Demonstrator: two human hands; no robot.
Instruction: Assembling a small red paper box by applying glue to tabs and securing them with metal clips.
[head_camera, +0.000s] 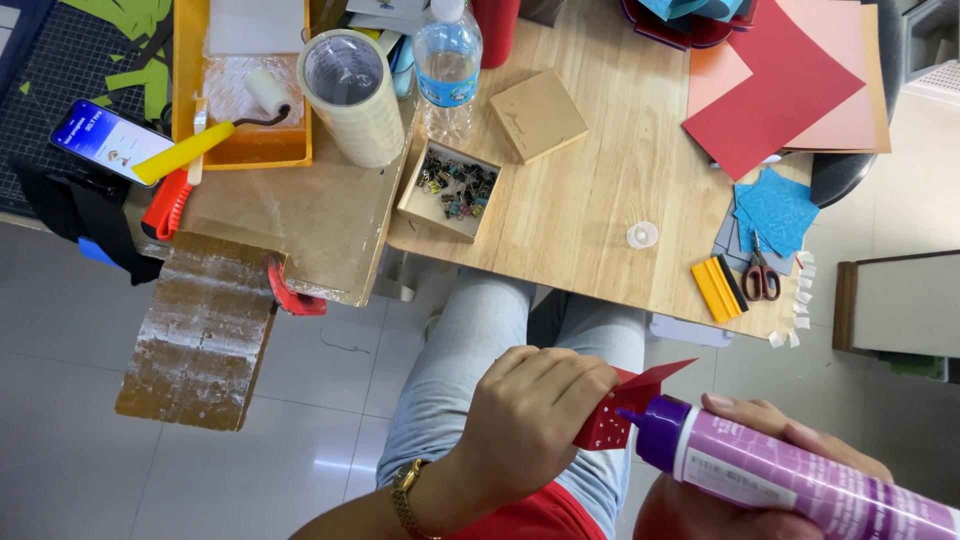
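Observation:
Over my lap, my left hand (535, 410) is closed around a small folded red paper piece (628, 405) dotted with white specks; a gold watch sits on that wrist. My right hand (790, 440) grips a purple glue bottle (790, 475) from underneath. The bottle's dark purple nozzle touches the red paper's lower edge. Most of my right hand is hidden behind the bottle.
A wooden table (590, 200) holds an open box of binder clips (450, 187), its lid (538, 114), a water bottle (447, 65), a tape roll (352, 95), red and pink paper sheets (780, 85), blue paper scraps (775, 208), scissors (762, 275), a yellow scraper (718, 288). At left: orange tray with roller (240, 110), phone (108, 140).

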